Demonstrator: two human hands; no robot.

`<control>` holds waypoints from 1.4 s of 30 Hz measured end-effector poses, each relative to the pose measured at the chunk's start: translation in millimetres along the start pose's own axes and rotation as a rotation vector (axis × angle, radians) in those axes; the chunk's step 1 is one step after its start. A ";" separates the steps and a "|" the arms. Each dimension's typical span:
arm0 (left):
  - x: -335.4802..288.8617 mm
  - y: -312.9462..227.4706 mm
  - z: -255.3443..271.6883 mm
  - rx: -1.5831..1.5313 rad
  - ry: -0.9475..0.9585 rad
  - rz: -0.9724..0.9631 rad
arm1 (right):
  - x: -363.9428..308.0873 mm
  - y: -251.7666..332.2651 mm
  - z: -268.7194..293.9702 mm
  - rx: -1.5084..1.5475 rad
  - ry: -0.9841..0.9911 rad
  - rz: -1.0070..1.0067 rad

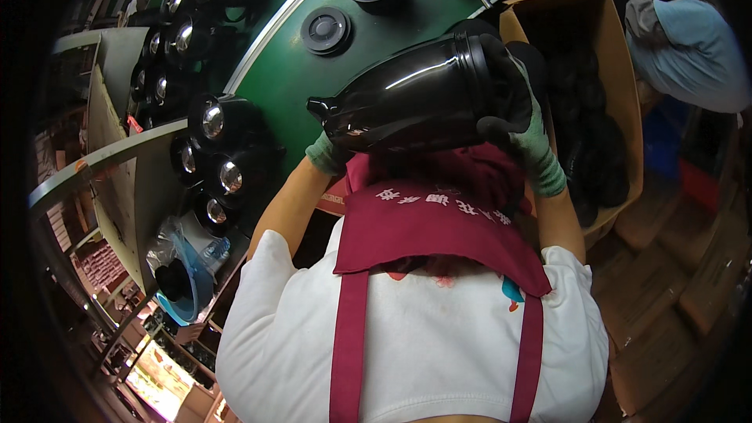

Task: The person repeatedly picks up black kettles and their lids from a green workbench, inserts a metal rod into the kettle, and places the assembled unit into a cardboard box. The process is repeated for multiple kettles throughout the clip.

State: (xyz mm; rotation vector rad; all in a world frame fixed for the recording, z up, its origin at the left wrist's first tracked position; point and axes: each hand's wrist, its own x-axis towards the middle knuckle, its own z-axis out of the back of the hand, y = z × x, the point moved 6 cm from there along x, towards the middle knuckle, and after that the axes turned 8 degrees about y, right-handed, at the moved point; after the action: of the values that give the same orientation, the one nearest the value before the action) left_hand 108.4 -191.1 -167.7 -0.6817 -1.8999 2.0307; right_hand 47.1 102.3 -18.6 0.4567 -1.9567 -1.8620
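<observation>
Around the wide right end of a glossy black vessel (407,102), the gloved right hand (523,121) is clamped. Below the narrow left end, the gloved left hand (330,157) is mostly hidden; its finger closure cannot be told. The vessel lies between both hands, spout leftward. Far: green table (274,78). Right: cardboard box (619,86).

1. The long, tapering, glossy vessel (407,98) is gleaming black, streaked with white highlights.
2. The left hand (332,155) and right hand (523,124) are wearing green-cuffed knit gloves (546,168), the right one darkening to black.
3. The maroon cloth apron (427,227) is bearing white lettering.
4. The white short-sleeved shirt (446,337) is carrying blue and red patches.
5. The flat surface (283,82) is showing green around dark-grey, round, ribbed discs (325,30).
</observation>
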 end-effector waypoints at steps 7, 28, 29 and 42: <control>-11.1 11.9 3.0 -0.233 0.001 0.054 | -18.4 -7.2 -4.4 0.103 -0.029 0.043; 28.1 -15.8 -55.0 -0.729 0.325 0.173 | -15.4 50.9 -3.8 -0.377 -0.069 0.303; 25.0 -12.5 -56.4 -0.789 0.347 0.213 | -16.0 56.2 -12.4 -0.532 -0.008 0.361; 13.7 -12.0 -0.4 -0.089 -0.192 -0.231 | -12.5 14.3 12.0 -0.071 -0.027 0.014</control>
State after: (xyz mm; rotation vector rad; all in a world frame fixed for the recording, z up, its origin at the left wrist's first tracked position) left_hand 95.5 -182.7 -157.9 -0.2772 -2.0764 1.9345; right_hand 52.5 119.7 -5.4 0.3979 -1.8993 -1.9313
